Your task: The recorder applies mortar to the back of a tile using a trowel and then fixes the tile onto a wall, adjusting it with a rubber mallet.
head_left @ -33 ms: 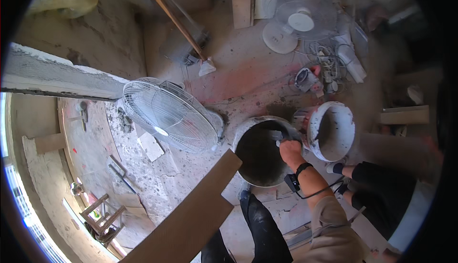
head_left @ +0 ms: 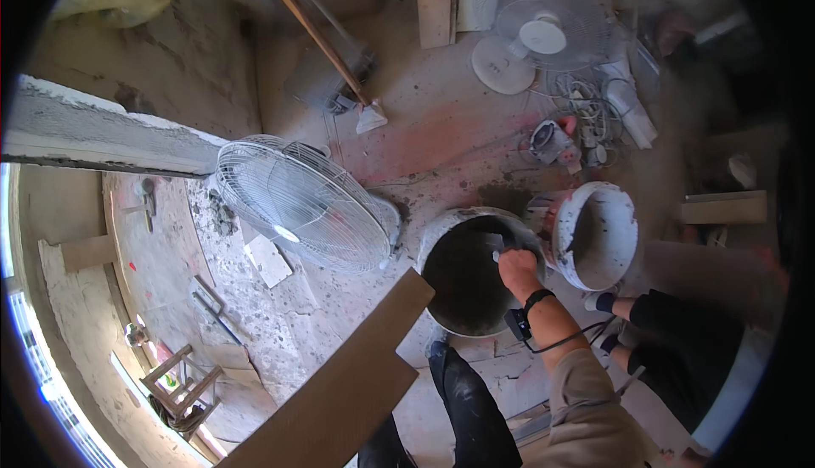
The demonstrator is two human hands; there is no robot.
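Observation:
My right hand [head_left: 517, 269] is closed on a scraper [head_left: 491, 241] with a flat grey blade, held over the mouth of a round bucket [head_left: 442, 224]. Dark grey wet mix, like mortar, lies inside this bucket. A black band and a small device with a cable sit at my right wrist. A long brown tile [head_left: 340, 383] with a notch cut from one side slants up from the lower edge, its far end near the bucket's left rim. My left hand is out of sight, so what supports the tile is hidden.
A white-caged fan [head_left: 297, 205] stands left of the bucket; an empty-looking stained bucket [head_left: 632, 235] is at its right. Another fan [head_left: 543, 35], coiled cables [head_left: 586, 112] and a long-handled tool [head_left: 318, 35] lie farther off. Another person's legs [head_left: 679, 341] are at right, a wooden stool [head_left: 182, 383] at left.
The whole view has shifted very slightly. My right hand stays over the bucket with the scraper, and the tile keeps its slant.

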